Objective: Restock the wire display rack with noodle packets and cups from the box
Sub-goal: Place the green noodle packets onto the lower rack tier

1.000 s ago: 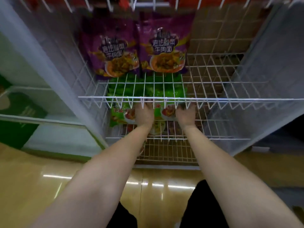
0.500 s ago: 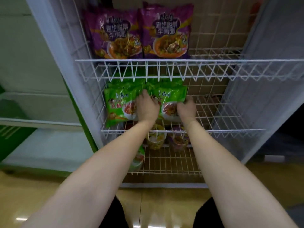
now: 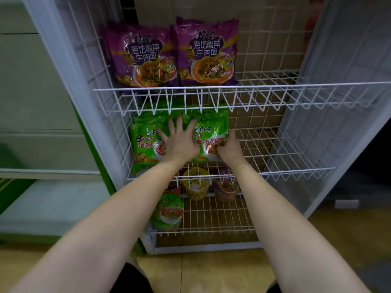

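**Green packets being squared up on the middle shelf**

Green noodle packets [image 3: 148,142] stand in two stacks side by side on the middle shelf [image 3: 281,157] of the white wire rack [image 3: 249,89]. The left hand [image 3: 179,142] is laid flat against their fronts, fingers spread and straight, where the two stacks meet. The right hand [image 3: 229,148] is curled round the outer edge of the right-hand stack and grips it. The step in hand is judged to be the settling and straightening of these packets, not the fetching of new stock. The box is not seen in this view.

Next, the packets would need to be pressed back until they stand upright behind the front rail, and both hands then released without the slippery wrappers being allowed to slump forward. The right half of the shelf is unfilled, so more stock would probably be called for.

Two purple noodle packets [image 3: 175,53] stand on the upper shelf, again at the left. On the lowest shelf, a green cup [image 3: 169,212], a yellow cup [image 3: 195,185] and a purple cup [image 3: 226,189] are seen.

No working surface is visible. The rack stands on a glossy tan floor [image 3: 338,233], with cardboard behind it, a pale green-trimmed unit [image 3: 42,102] at the left and a darker gap at the right.
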`<state>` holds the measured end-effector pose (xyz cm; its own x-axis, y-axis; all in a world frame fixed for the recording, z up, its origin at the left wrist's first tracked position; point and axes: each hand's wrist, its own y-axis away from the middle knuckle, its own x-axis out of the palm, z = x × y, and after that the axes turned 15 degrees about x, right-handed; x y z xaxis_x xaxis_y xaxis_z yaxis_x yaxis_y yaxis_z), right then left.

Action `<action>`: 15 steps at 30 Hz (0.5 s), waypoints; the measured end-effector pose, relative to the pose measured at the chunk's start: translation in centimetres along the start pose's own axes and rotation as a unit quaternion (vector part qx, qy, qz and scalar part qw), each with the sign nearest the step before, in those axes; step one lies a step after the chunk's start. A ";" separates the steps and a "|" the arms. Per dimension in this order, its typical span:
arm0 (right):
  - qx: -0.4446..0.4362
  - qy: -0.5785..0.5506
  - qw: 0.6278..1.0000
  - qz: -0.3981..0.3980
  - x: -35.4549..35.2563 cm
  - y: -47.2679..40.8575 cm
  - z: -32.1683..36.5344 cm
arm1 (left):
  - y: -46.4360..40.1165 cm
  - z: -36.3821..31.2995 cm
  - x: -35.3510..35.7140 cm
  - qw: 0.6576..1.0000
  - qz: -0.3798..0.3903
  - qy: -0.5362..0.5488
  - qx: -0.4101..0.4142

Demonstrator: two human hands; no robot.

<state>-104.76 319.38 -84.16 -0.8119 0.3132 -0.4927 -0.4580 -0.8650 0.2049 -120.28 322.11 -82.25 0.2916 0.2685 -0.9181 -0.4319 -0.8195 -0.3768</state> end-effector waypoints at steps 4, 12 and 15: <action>-0.001 0.024 1.000 0.004 0.4 -0.3 0.1 | 1.0 0.9 1.0 1.000 -0.009 -0.015 0.015; -0.025 0.171 0.978 -0.114 0.7 0.7 0.7 | 0.8 0.8 1.3 0.989 -0.038 -0.098 0.105; -0.032 0.173 0.978 -0.111 0.9 0.6 0.7 | 0.6 1.0 2.1 0.984 -0.011 -0.087 0.153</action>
<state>-106.01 319.37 -83.87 -0.5182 0.3542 -0.7785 -0.5765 -0.8170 0.0120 -120.79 322.63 -84.54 0.1636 0.3888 -0.9067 -0.6716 -0.6293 -0.3910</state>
